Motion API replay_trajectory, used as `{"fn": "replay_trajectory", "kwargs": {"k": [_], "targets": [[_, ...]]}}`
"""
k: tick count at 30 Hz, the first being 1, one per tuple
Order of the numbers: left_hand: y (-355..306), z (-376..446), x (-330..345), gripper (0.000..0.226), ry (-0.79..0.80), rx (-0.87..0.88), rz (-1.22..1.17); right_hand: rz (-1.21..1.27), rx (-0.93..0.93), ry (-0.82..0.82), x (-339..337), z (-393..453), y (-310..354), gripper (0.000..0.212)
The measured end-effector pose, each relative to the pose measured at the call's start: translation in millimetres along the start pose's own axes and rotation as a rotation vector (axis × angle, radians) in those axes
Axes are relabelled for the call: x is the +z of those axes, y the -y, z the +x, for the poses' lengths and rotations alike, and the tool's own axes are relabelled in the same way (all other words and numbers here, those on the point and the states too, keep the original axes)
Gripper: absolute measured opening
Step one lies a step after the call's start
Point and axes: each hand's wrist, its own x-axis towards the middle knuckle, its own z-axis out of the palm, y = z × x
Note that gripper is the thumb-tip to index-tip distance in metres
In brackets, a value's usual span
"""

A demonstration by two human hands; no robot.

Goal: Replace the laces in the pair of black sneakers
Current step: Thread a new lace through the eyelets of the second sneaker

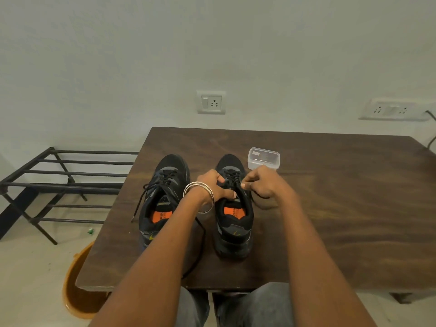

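Two black sneakers with orange insoles stand side by side on the dark wooden table (330,208), toes pointing away from me. The left sneaker (162,199) has its black lace loose, one end trailing off its left side. My left hand (212,187) grips the tongue and upper of the right sneaker (233,223), thumb over the opening. My right hand (262,185) pinches a black lace (232,177) at the right sneaker's upper eyelets. A length of that lace loops on the table under my right hand. Another black lace runs toward the table's near edge between my forearms.
A small clear plastic box (263,158) with a lid stands just beyond my right hand. A black metal rack (59,185) stands on the floor to the left. An orange tub (77,289) sits under the table's left corner. Wall sockets are behind.
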Motion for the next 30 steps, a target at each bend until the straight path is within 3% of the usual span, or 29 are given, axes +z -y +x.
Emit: {"fn": "replay_trajectory", "kwargs": {"k": [5, 10, 14, 17, 20, 22, 23, 26, 30], "targets": [[0, 0, 0, 0.042, 0.079, -0.058, -0.097, 0.134, 0.009, -0.101, -2, -5, 4, 0.024], [-2, -1, 1, 0.039, 0.073, -0.098, -0.151, 0.376, 0.091, -0.389, -12, -8, 0, 0.016], [-6, -5, 0, 0.036, 0.072, -0.125, -0.163, 0.279, 0.167, -0.361, -14, -7, -7, 0.015], [-9, -6, -3, 0.038, 0.048, -0.121, -0.176, 0.210, 0.258, -0.335, -21, -4, -12, 0.040], [-17, -7, -8, 0.024, -0.020, -0.008, -0.129, 0.547, 0.265, -0.337, -31, -10, -7, 0.043], [-27, -12, -9, 0.019, -0.013, 0.049, -0.346, 0.808, 0.267, -0.246, -35, -15, -1, 0.027], [-32, -15, -9, 0.021, 0.015, 0.075, -0.447, 0.868, 0.270, -0.177, -37, -20, 5, 0.021], [-44, -20, -4, 0.032, 0.105, 0.139, -0.519, 0.978, 0.259, -0.003, -43, -26, 11, 0.032], [-49, -25, -3, 0.036, 0.265, 0.135, -0.532, 1.381, 0.206, -0.050, -44, -25, 15, 0.022]]}}
